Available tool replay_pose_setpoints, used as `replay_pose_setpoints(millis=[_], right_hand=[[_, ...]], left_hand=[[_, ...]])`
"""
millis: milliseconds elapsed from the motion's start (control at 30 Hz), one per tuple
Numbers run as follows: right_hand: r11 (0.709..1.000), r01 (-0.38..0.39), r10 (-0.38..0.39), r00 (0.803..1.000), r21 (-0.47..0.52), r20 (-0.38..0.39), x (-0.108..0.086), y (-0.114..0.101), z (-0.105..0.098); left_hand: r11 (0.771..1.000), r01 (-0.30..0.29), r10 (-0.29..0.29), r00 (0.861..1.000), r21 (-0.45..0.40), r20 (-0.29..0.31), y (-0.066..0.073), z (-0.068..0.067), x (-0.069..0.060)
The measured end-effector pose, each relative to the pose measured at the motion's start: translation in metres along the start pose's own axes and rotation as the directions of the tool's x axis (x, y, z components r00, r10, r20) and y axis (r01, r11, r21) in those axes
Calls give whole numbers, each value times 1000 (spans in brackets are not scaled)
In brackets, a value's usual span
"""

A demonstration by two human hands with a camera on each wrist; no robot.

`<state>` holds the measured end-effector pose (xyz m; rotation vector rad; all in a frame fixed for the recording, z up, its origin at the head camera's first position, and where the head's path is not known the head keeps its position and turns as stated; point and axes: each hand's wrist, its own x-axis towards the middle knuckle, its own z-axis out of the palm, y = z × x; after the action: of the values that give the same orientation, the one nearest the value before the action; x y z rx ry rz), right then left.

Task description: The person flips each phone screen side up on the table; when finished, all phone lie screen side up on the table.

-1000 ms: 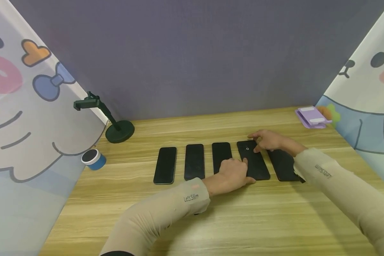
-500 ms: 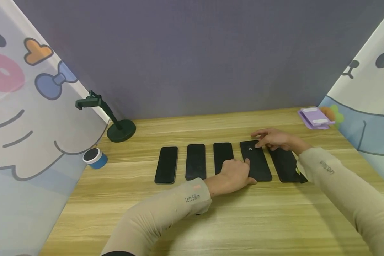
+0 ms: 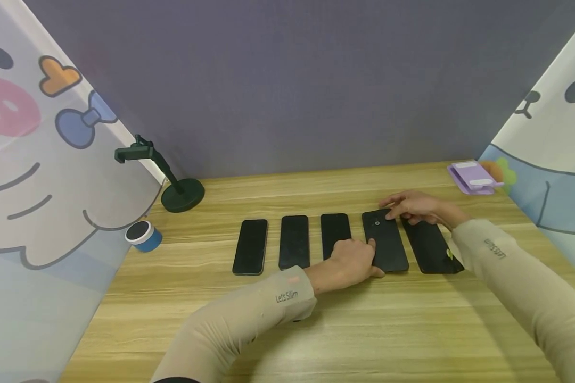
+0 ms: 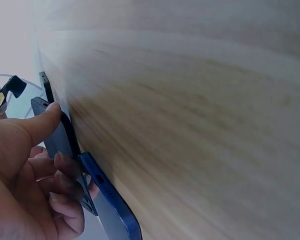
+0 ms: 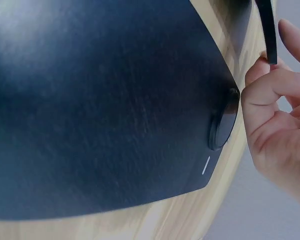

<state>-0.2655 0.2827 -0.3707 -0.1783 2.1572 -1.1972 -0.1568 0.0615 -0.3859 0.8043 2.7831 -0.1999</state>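
Black smartphones lie in a row on the wooden table. The fourth smartphone from the left (image 3: 389, 247) is back up, with a round camera near its far end. My left hand (image 3: 352, 260) holds its near left corner, thumb on the near end and a finger along the left side; the other fingers (image 4: 70, 200) are curled. At the far right corner, my right hand (image 3: 414, 205) pinches its edge between thumb and fingers. The fifth smartphone (image 5: 115, 110) lies beneath my right wrist, camera lens showing. Left of my left hand is the third smartphone (image 3: 335, 234), partly hidden.
Two more smartphones, one farthest left (image 3: 251, 247) and one beside it (image 3: 294, 242), lie screen up. A dark green stand (image 3: 182, 194) and a blue-and-white jar (image 3: 144, 236) are at the left. A purple holder (image 3: 473, 176) sits back right, before a grey partition (image 3: 287, 90).
The far end of the fourth smartphone has shifted slightly right, widening its gap from the third. My right hand has moved a little right with it. My left hand stays at the near corner.
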Motion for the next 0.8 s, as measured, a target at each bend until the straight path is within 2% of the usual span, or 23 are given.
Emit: replay_pose_setpoints(millis=[433, 800], right_hand=[[998, 25, -28, 998, -55, -53, -10, -1, 0], [993, -11, 4, 998, -115, -58, -12, -8, -2]], left_hand=[[1000, -13, 13, 1000, -18, -3, -2, -1, -2], [998, -38, 38, 999, -51, -12, -4, 0, -2]])
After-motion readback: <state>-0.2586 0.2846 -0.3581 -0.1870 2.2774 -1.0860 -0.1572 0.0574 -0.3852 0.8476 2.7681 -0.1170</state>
